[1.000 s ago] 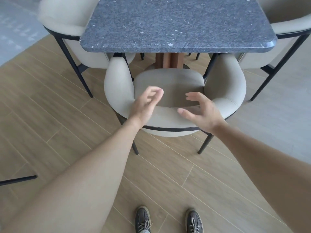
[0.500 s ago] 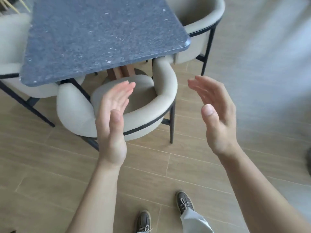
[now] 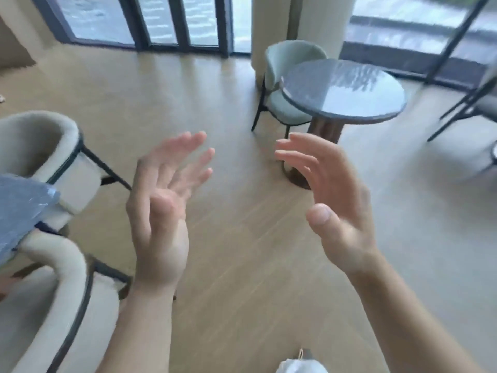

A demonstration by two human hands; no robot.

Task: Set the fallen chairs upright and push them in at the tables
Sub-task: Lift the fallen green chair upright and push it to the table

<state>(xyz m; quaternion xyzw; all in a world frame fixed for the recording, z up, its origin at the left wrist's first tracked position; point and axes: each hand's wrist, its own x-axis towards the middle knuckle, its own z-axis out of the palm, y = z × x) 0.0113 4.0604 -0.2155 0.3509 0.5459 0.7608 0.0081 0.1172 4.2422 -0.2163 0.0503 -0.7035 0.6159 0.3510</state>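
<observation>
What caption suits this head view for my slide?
Both hands, left and right, open and empty, facing a round table.

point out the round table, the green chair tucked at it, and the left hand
round table (image 3: 343, 90), head view, on its glossy grey top
green chair (image 3: 285, 59), head view, on the inside of its curved backrest
left hand (image 3: 161, 211), head view, on the open palm

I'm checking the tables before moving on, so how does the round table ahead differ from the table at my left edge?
The round table shows whole, on a dark pedestal; the left table shows only a blurred corner. One green chair is tucked at the round table; two beige chairs flank the left table's corner. Both tops are speckled blue-grey stone.
</observation>
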